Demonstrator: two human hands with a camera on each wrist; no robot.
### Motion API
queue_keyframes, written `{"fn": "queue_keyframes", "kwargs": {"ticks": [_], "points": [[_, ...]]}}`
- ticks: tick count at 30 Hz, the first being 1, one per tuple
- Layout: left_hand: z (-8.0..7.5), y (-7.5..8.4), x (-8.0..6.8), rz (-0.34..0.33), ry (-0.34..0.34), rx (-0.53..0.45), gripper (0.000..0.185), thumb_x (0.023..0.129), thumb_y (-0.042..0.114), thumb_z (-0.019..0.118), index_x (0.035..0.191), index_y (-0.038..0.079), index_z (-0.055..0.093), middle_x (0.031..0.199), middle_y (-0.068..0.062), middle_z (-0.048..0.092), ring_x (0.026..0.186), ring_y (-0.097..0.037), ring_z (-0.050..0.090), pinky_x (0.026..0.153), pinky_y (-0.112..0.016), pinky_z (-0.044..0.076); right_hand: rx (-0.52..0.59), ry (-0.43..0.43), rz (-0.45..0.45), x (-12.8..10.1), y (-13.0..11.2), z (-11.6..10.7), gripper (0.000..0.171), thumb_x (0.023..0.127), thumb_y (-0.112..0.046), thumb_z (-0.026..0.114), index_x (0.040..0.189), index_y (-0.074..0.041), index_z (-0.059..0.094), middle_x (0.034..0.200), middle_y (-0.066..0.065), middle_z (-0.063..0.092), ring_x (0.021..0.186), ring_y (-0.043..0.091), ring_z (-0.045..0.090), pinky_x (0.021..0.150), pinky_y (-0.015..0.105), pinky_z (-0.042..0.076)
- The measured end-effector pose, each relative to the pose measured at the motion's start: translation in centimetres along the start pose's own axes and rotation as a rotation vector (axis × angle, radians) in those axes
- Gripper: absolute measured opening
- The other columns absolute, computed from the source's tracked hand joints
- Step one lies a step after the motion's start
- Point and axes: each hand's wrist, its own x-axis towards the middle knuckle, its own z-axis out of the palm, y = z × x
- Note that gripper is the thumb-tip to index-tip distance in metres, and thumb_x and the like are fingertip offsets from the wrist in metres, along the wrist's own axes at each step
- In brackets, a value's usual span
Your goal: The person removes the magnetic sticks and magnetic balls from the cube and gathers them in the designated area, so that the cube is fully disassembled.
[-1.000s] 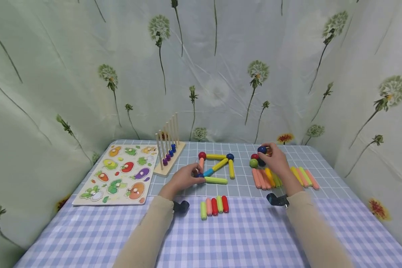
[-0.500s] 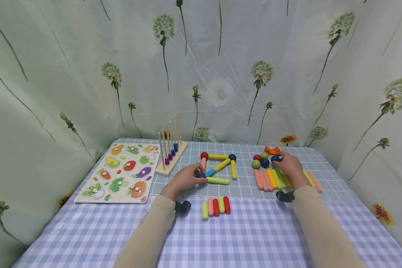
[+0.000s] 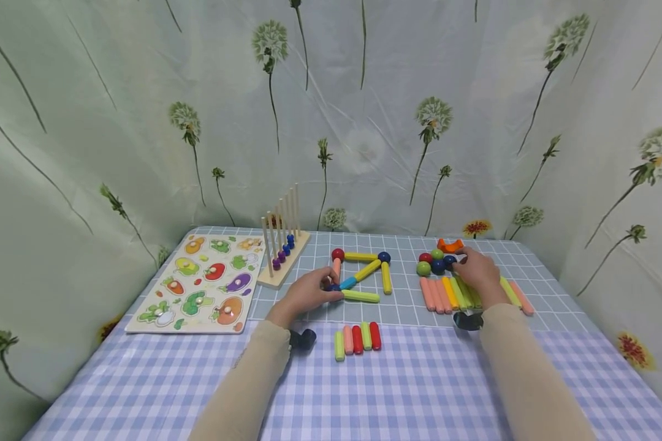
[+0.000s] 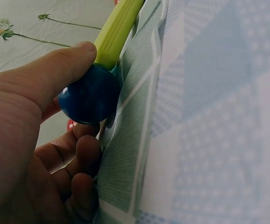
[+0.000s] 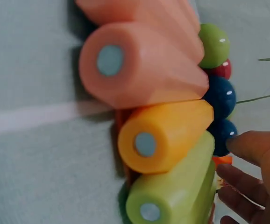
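Observation:
My left hand (image 3: 309, 293) pinches a blue ball (image 4: 90, 94), thumb on its upper side, other fingers curled below. A yellow-green rod (image 3: 361, 296) runs right from that ball and a blue rod (image 3: 347, 283) slants away. They belong to a flat figure with a red ball (image 3: 338, 253), another blue ball (image 3: 384, 257), yellow rods (image 3: 368, 270) and a pink rod (image 3: 337, 267). On the right, my right hand (image 3: 479, 272) holds a dark blue ball (image 5: 223, 136) against a cluster with green balls (image 5: 214, 45), a red ball (image 3: 425, 259) and another blue ball (image 5: 220, 97); its index finger is hidden in the right wrist view.
Pink, orange and green rods (image 3: 450, 294) lie in a row before the balls. Several short rods (image 3: 357, 339) lie near the middle front. A vegetable puzzle board (image 3: 195, 285) and a pegged bead stand (image 3: 281, 257) occupy the left. An orange curved piece (image 3: 450, 246) lies behind the balls.
My right hand has lowered the raised blue ball to the table, to the right of the cluster, then moved it left against the other balls. My left hand keeps its hold on its ball.

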Motion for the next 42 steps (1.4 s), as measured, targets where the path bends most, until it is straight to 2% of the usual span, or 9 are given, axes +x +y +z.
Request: {"fn": "queue_keyframes", "kwargs": {"ticks": [7,10,13,16,22,29,32,37,42], "points": [[-0.1,0.3,0.0,-0.009,-0.004,-0.005,0.027,0.085,0.042,0.078,0.1,0.028,0.061,0.099,0.002,0.064,0.088,-0.019,0.057,0.077,-0.032,0.048,-0.008,0.174,-0.111,-1.2,-1.3,-0.2,0.044,0.099,-0.021,0.052,0.137,0.001,0.051,0.128,0.027,0.059,0.111,0.043,0.054,0.097,0.058,0.046],[-0.1,0.3,-0.1,-0.012,-0.004,0.001,0.027,0.085,0.043,0.077,0.101,0.028,0.061,0.1,0.002,0.064,0.088,-0.019,0.057,0.078,-0.032,0.049,0.047,0.224,-0.163,-2.0,-2.7,0.1,0.04,0.099,-0.019,0.052,0.136,-0.002,0.054,0.127,0.024,0.061,0.113,0.042,0.053,0.099,0.057,0.046],[0.0,0.2,-0.1,-0.016,-0.004,0.005,0.028,0.085,0.043,0.077,0.101,0.028,0.061,0.1,0.002,0.064,0.089,-0.019,0.057,0.079,-0.032,0.049,0.141,0.227,-0.218,-3.0,-4.6,0.6,0.036,0.1,-0.018,0.054,0.134,-0.005,0.057,0.126,0.022,0.062,0.113,0.038,0.054,0.1,0.055,0.048],[0.0,0.1,-0.1,-0.015,-0.002,0.006,0.028,0.085,0.043,0.078,0.101,0.027,0.061,0.1,0.001,0.064,0.089,-0.019,0.057,0.08,-0.033,0.05,0.181,0.156,-0.273,-4.2,-6.6,1.3,0.032,0.101,-0.019,0.055,0.131,-0.008,0.06,0.123,0.018,0.064,0.108,0.034,0.057,0.096,0.049,0.051],[-0.1,0.1,0.0,-0.01,0.001,-0.003,0.027,0.085,0.042,0.077,0.101,0.028,0.061,0.1,0.001,0.064,0.089,-0.019,0.057,0.081,-0.034,0.05,0.131,-0.081,-0.357,-6.4,-10.0,3.0,0.029,0.099,-0.024,0.061,0.125,-0.013,0.066,0.116,0.011,0.069,0.1,0.027,0.06,0.086,0.039,0.053],[-0.1,0.2,0.0,-0.016,-0.012,-0.009,0.026,0.086,0.042,0.076,0.102,0.028,0.061,0.1,0.001,0.064,0.09,-0.019,0.057,0.082,-0.034,0.049,0.06,-0.284,-0.454,-7.1,-11.5,5.7,0.027,0.093,-0.023,0.07,0.12,-0.018,0.07,0.104,0.002,0.069,0.09,0.019,0.058,0.079,0.03,0.054],[-0.1,0.3,-0.1,-0.021,-0.021,-0.009,0.027,0.087,0.043,0.076,0.103,0.029,0.06,0.1,0.002,0.064,0.09,-0.019,0.056,0.083,-0.034,0.05,0.027,-0.313,-0.454,-7.2,-11.7,6.7,0.027,0.09,-0.023,0.074,0.117,-0.02,0.072,0.098,-0.002,0.069,0.087,0.015,0.057,0.082,0.031,0.054],[-0.3,0.2,-0.1,-0.007,-0.047,-0.024,0.025,0.089,0.041,0.074,0.106,0.029,0.061,0.106,0.0,0.064,0.093,-0.02,0.057,0.085,-0.035,0.05,-0.032,-0.305,-0.454,-7.4,-12.2,7.5,0.02,0.088,-0.021,0.077,0.107,-0.018,0.074,0.091,-0.004,0.067,0.083,0.015,0.056,0.085,0.033,0.053],[-0.6,0.1,-0.2,0.005,-0.072,-0.052,0.023,0.091,0.035,0.072,0.109,0.027,0.061,0.113,-0.002,0.064,0.096,-0.021,0.057,0.088,-0.038,0.051,0.003,-0.272,-0.428,-7.9,-12.6,7.3,0.02,0.09,-0.02,0.072,0.11,-0.022,0.069,0.097,-0.001,0.067,0.082,0.017,0.056,0.078,0.03,0.053]]}}
